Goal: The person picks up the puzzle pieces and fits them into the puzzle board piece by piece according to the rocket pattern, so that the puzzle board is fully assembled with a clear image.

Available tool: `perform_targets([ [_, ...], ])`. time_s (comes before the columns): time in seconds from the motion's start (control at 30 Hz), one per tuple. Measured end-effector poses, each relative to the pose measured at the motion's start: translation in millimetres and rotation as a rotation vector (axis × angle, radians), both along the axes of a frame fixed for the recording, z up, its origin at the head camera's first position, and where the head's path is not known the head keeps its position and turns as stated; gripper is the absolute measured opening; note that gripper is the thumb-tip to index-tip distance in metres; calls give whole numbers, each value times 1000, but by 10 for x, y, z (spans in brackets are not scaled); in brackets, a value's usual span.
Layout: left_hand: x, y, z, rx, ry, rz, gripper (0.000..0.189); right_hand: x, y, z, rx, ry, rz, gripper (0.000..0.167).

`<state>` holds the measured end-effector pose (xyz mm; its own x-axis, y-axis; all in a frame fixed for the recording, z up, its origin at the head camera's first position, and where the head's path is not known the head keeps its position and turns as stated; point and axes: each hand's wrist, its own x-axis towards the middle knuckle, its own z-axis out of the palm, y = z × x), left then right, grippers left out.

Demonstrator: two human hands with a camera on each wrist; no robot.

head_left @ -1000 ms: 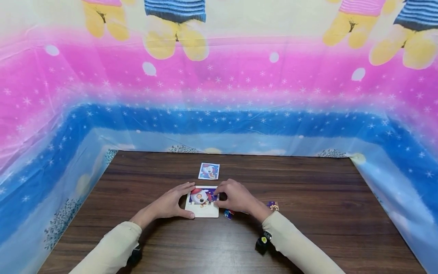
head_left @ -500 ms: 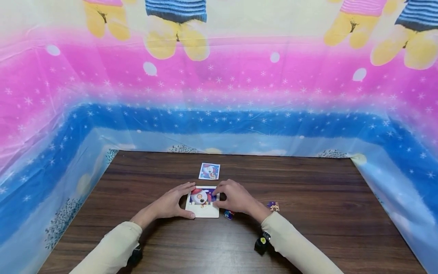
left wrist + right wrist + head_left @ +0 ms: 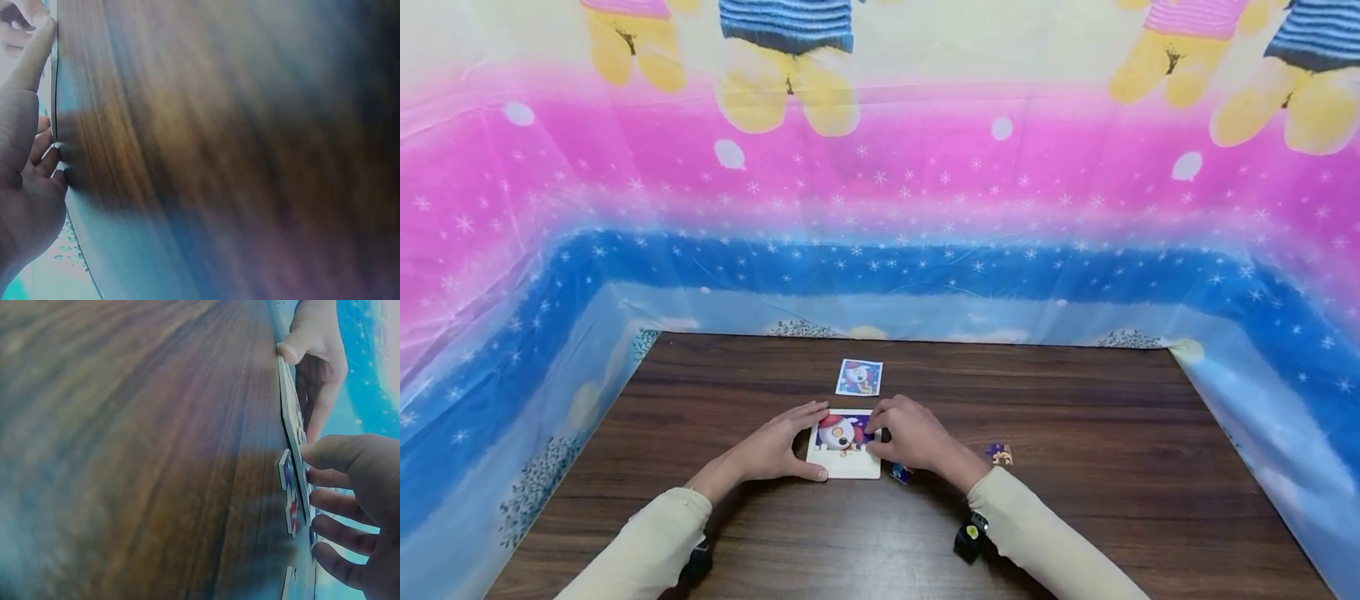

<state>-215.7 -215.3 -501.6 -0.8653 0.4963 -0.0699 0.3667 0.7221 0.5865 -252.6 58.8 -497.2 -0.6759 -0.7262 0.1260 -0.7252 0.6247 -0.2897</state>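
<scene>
Puzzle board flat on bench. Left hand spread kinda wide, thumb and fingers gripping its left side. Right hand touching right side, fingers bent, can't tell if pinching anything. Loose piece just beside.

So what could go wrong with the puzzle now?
The right hand is right beside a loose piece and might knock it away. The right sleeve could brush the far piece, which lies near its cuff. And if the left hand loosened its grip, the board might slide.
</scene>
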Motion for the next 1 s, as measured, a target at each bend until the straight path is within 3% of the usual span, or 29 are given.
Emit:
perform_targets([
  [0.63,-3,5,-24,5,-4,-2,101,43,31,-39,-42,-6,-32,22],
  [1.0,0,-8,-14,2,17,-5,103,97,423,99,-145,-24,-49,24],
])
